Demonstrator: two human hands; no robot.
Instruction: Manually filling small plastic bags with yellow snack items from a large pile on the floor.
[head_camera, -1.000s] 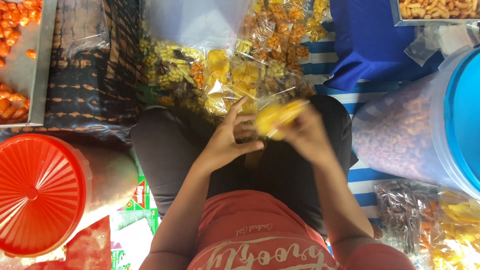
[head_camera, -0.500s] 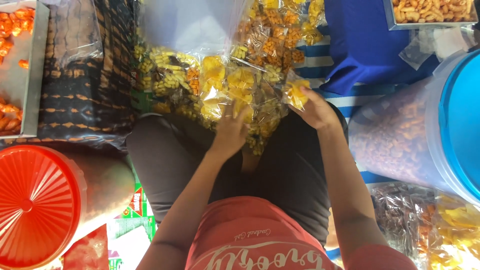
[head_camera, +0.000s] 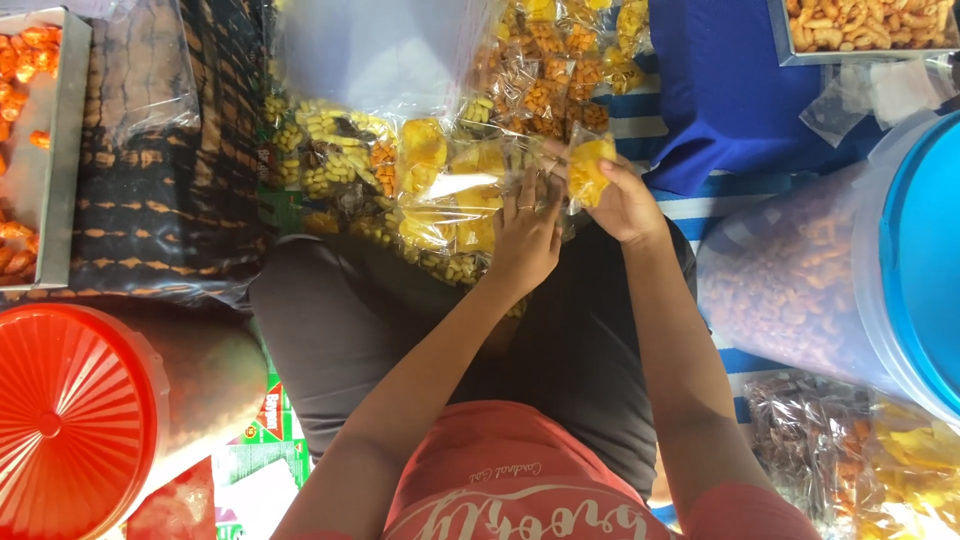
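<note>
My right hand (head_camera: 625, 205) grips a small clear packet of yellow chips (head_camera: 588, 165), held just above my lap. Beside it, my left hand (head_camera: 525, 235) has its fingers pinched at the packet's left edge. Both hands hover at the near edge of a heap of small filled snack packets (head_camera: 440, 180), yellow and orange, lying on the floor in front of my knees. A ring shows on a finger of the left hand.
A big jar with a red lid (head_camera: 70, 420) lies at lower left. A large clear tub with a blue lid (head_camera: 850, 260), full of orange snacks, stands right. Metal trays of snacks sit far left (head_camera: 60, 150) and top right (head_camera: 860, 30). Bags of snacks (head_camera: 850, 460) lie at lower right.
Both hands have moved forward from my lap to the heap's edge. The yellow packet stayed in my right hand, and my left hand has come back to its edge.
</note>
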